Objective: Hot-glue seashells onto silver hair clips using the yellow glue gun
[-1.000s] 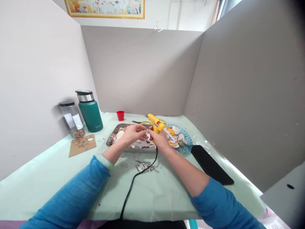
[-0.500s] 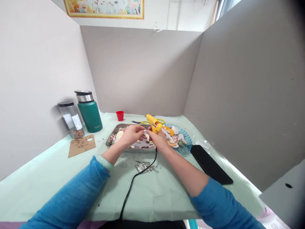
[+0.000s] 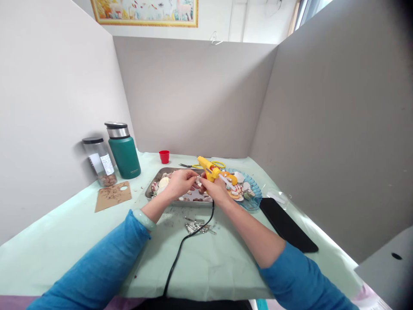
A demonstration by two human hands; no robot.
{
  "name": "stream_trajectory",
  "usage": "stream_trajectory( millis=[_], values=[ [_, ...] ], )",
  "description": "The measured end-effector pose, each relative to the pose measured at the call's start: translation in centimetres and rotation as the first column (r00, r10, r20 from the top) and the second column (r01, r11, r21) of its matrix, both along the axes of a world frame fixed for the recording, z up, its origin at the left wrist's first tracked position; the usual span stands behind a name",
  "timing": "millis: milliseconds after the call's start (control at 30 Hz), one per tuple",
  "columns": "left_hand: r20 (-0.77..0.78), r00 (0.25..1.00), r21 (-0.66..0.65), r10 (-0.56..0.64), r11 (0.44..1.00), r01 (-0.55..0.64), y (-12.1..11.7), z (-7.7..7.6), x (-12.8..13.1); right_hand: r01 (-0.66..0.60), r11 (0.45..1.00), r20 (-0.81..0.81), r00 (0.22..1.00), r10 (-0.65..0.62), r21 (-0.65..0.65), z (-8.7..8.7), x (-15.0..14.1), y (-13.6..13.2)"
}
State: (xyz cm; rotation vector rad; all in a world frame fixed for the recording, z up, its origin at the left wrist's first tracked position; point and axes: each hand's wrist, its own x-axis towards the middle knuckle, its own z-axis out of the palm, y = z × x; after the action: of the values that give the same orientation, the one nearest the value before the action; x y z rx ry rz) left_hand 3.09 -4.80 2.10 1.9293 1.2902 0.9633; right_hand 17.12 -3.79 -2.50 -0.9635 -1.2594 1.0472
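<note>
A yellow hot glue gun with a pale glue stick at its back is in my right hand, whose fingers are closed round it. Fingertips of my left hand are pinched on a small white piece, perhaps a shell; its shape is mostly hidden. The right fingertips meet this piece too. Both hands are over a metal tray of shells and small stones. To the right, a blue scalloped plate holds more shells and orange pieces. The gun's black cord runs toward the near edge.
Silver metal clips lie in a pile before the tray. Behind it are yellow-handled scissors and a red cup. A green bottle, clear jar and brown card stand left. A black slab lies right.
The whole view has shifted slightly, with things sitting a little farther right. Both hands keep nearly the same pose, with the glue gun and the white piece held as before.
</note>
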Motion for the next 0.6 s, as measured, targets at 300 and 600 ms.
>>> stream_trajectory(
  millis=[300, 600],
  values=[
    [0.240, 0.966, -0.110, -0.092, 0.987, 0.121, 0.8, -0.5, -0.3, 0.034, 0.999, -0.123, 0.992, -0.030, 0.029, 0.3, 0.0, -0.3],
    [0.177, 0.972, 0.005, -0.157, 0.987, 0.158, 0.8, -1.3, -0.4, 0.006, 1.000, -0.173, 0.985, -0.003, 0.014, 1.1, -0.1, -1.0]
  ],
)
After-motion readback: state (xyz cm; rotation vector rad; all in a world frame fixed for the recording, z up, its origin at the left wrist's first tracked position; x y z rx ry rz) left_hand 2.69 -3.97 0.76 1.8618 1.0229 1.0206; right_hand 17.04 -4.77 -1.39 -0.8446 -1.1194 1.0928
